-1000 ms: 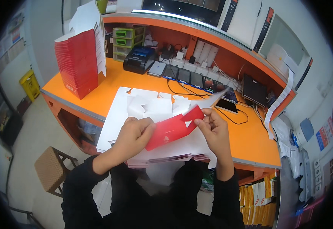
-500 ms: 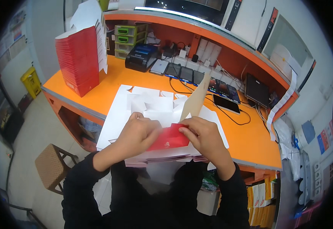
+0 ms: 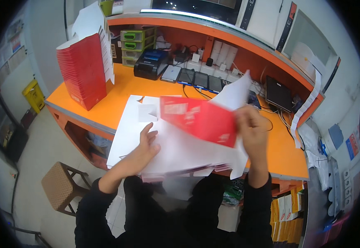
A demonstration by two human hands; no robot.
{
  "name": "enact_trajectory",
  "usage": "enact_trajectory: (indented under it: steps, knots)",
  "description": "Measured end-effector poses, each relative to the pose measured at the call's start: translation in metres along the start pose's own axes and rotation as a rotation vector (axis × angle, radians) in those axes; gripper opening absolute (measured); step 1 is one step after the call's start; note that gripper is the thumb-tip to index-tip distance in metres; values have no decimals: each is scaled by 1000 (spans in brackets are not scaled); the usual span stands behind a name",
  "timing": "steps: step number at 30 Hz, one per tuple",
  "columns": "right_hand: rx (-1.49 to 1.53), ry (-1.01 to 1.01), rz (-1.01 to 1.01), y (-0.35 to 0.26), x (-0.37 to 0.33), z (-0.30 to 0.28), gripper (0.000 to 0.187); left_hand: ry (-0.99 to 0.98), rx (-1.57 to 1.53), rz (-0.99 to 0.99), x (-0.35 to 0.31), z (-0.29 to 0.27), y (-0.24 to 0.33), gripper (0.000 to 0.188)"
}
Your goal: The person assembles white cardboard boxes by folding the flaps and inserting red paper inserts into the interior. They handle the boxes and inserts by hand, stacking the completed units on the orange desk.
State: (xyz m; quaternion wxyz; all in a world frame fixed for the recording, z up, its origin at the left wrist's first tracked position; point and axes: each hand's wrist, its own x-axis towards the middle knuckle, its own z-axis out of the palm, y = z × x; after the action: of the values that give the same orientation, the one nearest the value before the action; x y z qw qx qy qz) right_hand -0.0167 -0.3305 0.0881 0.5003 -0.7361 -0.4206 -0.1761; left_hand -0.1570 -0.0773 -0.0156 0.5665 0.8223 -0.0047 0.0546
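Note:
A red and white folded cardboard box piece [image 3: 200, 120], slightly blurred, is raised above the sheets, with a white flap sticking up behind it. My right hand [image 3: 253, 128] is closed on its right end; motion smears the fingers. My left hand [image 3: 140, 153] holds nothing, its fingers apart over the left part of the work. Under both hands a pile of flat white cardboard blanks [image 3: 122, 124] lies at the front of the orange desk [image 3: 283, 159], with red-edged layers showing along the near side.
A tall stack of red cartons [image 3: 85, 70] stands at the desk's left end. Behind the blanks are a black printer [image 3: 151, 63], green drawers [image 3: 132, 45], a row of phones [image 3: 194, 78] with cables, and a dark tablet [image 3: 279, 93]. A woven-top stool [image 3: 62, 184] stands at left.
The red cardboard piece has been lifted and swung up to the right by my right hand. My left hand has let go of it and opened, moving slightly left.

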Motion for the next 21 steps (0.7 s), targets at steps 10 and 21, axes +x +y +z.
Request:
enact_trajectory:
  steps: [10,21]
  knots:
    - [949,-203,154,124,29,-38,56,113,-544,48,52,-23,6,73]
    - [-271,-679,-109,-37,11,-12,43,641,373,541,2,15,77,44]
